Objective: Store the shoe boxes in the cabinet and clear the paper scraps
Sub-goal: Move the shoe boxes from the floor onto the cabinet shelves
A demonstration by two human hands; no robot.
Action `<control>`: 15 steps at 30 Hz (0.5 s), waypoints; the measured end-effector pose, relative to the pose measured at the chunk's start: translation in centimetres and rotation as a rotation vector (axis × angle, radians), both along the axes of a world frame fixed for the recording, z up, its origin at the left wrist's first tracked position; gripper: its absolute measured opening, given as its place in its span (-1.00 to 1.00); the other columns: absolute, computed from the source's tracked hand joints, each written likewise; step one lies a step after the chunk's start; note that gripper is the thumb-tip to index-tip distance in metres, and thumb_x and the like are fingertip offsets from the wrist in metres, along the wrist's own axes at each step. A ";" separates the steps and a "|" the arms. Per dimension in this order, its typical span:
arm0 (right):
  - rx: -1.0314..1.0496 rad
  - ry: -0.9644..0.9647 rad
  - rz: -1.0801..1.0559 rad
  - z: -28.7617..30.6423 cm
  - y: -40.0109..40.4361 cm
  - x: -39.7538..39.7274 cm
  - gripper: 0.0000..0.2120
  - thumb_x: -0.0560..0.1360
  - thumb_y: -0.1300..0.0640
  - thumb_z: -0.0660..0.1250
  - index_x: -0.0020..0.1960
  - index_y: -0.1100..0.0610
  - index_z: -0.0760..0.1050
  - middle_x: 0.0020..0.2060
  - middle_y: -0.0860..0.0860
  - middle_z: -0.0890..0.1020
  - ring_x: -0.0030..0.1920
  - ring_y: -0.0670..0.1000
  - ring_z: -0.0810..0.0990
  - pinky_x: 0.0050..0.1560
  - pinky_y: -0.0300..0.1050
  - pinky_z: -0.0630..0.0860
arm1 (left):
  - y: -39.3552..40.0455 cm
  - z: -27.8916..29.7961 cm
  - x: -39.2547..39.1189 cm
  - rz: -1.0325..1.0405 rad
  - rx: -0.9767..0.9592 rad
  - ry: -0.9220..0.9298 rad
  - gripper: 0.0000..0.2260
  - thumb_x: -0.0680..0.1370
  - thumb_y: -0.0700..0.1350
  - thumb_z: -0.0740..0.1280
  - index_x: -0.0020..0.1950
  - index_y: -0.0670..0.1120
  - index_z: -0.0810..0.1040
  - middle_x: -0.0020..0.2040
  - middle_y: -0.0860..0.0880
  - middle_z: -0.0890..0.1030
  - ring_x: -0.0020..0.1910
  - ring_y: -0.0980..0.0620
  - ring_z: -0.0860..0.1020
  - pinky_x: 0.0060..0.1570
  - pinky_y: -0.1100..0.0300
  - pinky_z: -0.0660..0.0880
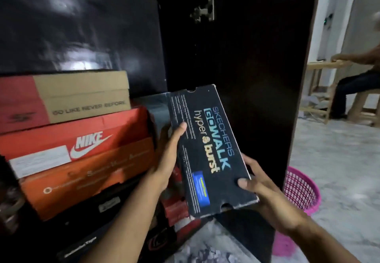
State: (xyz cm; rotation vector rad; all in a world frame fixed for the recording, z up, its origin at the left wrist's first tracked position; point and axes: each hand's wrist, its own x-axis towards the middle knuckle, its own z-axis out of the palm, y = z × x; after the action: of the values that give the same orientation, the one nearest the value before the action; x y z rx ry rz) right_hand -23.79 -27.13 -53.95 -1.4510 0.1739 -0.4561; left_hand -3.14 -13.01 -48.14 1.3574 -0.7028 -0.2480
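We see the black Skechers box [207, 151] tilted upright beside stacked red and orange boxes [82, 145] in the dark cabinet [236, 57].

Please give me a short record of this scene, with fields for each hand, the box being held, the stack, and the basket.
left hand: grips left side of the Skechers box
right hand: grips its lower right edge
Skechers box: black, tilted, beside the stack
stack: brown-and-red box on Nike box on orange box
pink basket: on floor, right of cabinet door

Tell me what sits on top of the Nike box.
A red and brown cardboard box printed "GO LIKE NEVER BEFORE" lies on the Nike box. Its left end runs out of frame; contents cannot be seen.
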 end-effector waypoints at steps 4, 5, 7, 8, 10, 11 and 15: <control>0.080 0.001 -0.076 6.3 0.0 4.8 -0.64 0.40 -0.11 0.49 0.16 -0.10 0.59 0.09 0.03 0.73 0.06 0.13 0.71 0.23 0.54 0.50 | 1.3 5.5 1.2 0.163 -0.084 -0.142 -0.35 0.56 0.22 0.35 0.60 0.11 0.22 0.55 0.10 0.30 0.47 0.19 0.31 0.39 0.20 0.27; 0.099 0.024 -0.083 7.8 -0.3 6.2 -0.69 0.44 -0.15 0.46 0.14 -0.07 0.61 0.06 0.06 0.73 0.05 0.14 0.70 0.25 0.50 0.51 | 1.8 6.2 1.2 0.196 -0.109 -0.210 -0.37 0.59 0.16 0.35 0.60 0.09 0.21 0.56 0.10 0.25 0.49 0.19 0.25 0.41 0.22 0.24; 0.119 0.088 -0.099 10.8 -1.0 8.9 -0.62 0.48 -0.24 0.39 0.14 0.00 0.63 0.03 0.10 0.72 0.05 0.16 0.68 0.23 0.35 0.56 | 2.6 7.2 1.7 0.257 -0.123 -0.426 -0.36 0.52 0.22 0.35 0.57 0.13 0.27 0.54 0.12 0.21 0.56 0.12 0.21 0.51 0.10 0.22; 0.127 0.114 -0.106 12.2 -1.4 10.2 -0.57 0.47 -0.28 0.37 0.13 0.02 0.64 0.02 0.11 0.72 0.06 0.17 0.67 0.21 0.29 0.57 | 2.9 7.5 2.0 0.276 -0.092 -0.550 -0.35 0.48 0.24 0.37 0.55 0.15 0.33 0.53 0.09 0.22 0.57 0.11 0.19 0.54 0.08 0.19; 0.122 0.154 -0.101 14.7 -1.9 12.6 -0.52 0.43 -0.32 0.35 0.11 0.03 0.64 0.05 0.12 0.71 0.10 0.18 0.66 0.16 0.21 0.57 | 2.9 8.1 2.9 0.316 -0.009 -0.730 -0.35 0.42 0.21 0.41 0.50 0.14 0.41 0.50 0.01 0.25 0.55 0.15 0.18 0.54 0.27 0.13; 0.123 0.174 -0.099 15.6 -2.1 13.8 -0.49 0.39 -0.33 0.36 0.11 0.04 0.65 0.09 0.12 0.72 0.13 0.19 0.66 0.14 0.18 0.58 | 2.7 8.5 3.1 0.339 0.027 -0.784 -0.35 0.39 0.18 0.43 0.48 0.14 0.45 0.50 0.01 0.26 0.54 0.16 0.20 0.51 0.34 0.13; 0.092 0.255 -0.138 17.6 -2.0 17.5 -0.46 0.40 -0.34 0.36 0.12 0.08 0.65 0.08 0.15 0.73 0.07 0.16 0.69 0.09 0.11 0.60 | 0.7 8.8 5.1 0.435 0.237 -0.932 -0.42 0.36 0.05 0.47 0.40 0.12 0.53 0.48 0.03 0.33 0.49 0.04 0.31 0.46 0.20 0.23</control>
State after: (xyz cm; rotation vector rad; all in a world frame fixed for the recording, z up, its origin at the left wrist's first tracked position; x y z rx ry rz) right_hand -6.26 -29.08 -36.38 -1.4083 0.4948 -0.3684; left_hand 1.94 -12.28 -39.33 1.8107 -1.1282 0.7195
